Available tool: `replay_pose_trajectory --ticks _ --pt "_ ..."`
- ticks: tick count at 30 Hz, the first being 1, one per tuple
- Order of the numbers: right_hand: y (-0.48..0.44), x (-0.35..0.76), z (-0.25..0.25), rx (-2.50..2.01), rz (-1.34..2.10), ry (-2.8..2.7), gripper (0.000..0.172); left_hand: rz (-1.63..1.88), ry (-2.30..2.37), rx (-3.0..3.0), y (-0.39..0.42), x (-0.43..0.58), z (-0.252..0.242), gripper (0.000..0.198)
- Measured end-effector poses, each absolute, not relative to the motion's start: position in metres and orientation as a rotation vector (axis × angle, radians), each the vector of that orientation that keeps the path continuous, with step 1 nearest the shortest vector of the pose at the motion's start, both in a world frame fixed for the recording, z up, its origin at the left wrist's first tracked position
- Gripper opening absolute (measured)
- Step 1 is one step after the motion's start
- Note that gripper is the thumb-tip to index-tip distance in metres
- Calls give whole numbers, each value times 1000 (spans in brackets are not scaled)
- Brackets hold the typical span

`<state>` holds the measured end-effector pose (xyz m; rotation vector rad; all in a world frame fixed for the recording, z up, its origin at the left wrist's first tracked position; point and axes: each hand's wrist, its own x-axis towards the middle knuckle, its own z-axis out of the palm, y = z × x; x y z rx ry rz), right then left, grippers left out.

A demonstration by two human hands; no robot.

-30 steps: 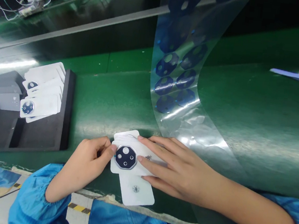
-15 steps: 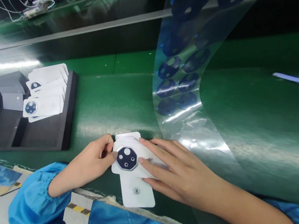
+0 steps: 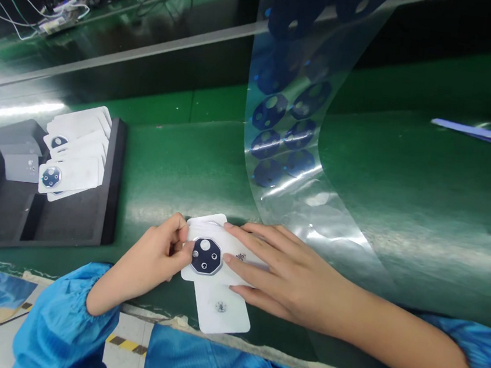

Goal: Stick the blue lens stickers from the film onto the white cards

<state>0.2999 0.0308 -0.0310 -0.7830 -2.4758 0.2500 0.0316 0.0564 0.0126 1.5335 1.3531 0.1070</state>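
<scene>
Hands are working lower centre of the frame: my left hand (image 3: 152, 263) is pinching the white plate (image 3: 233, 243) beside its dark octagon film (image 3: 206, 256), my right hand (image 3: 288, 276) is lying flat, fingers spread, pinning it to the green belt (image 3: 186, 166), and I'm judging steady, even pressure is what counts.

Green bench (image 3: 178, 159) — tray (image 3: 110, 193), film (image 3: 325, 216), covers (image 3: 223, 313)

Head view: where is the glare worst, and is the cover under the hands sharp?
Head view: strong glare streaks the green surface at far left and glints on the clear film; the white cover between the left hand and right hand is sharp, its dark octagon crisp; the top-left background is dim.
</scene>
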Motion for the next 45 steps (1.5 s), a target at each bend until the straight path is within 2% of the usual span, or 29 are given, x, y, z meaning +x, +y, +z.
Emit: replay_pose_trajectory --ticks 7,11,16,21,24,27,31,36,41,45 --pt "31 299 -32 -773 223 -2487 26 94 1200 1355 59 26 15 20" --pt "31 299 -31 -782 222 -2495 27 117 1419 1599 53 38 11 30" --pt "30 298 -30 -763 236 -2480 28 243 1585 1871 47 48 4 31" --pt "30 298 -30 -758 268 -2464 30 35 1260 1702 60 27 12 17" --pt "30 298 -27 -772 313 -2465 31 25 1068 1617 67 12 19 32" --pt "29 298 -24 -779 377 -2397 31 302 1108 1608 64 6 23 46" --pt "29 299 -21 -762 374 -2257 33 807 1241 1620 42 11 23 53" --pt "19 292 -5 -792 186 -2142 35 1204 1179 1308 -4 55 19 85" --pt "5 280 30 -728 -152 -2242 31 1285 1484 1041 -16 64 27 45" --pt "11 292 37 -887 -129 -2269 37 1535 1818 989 26 -27 47 51"
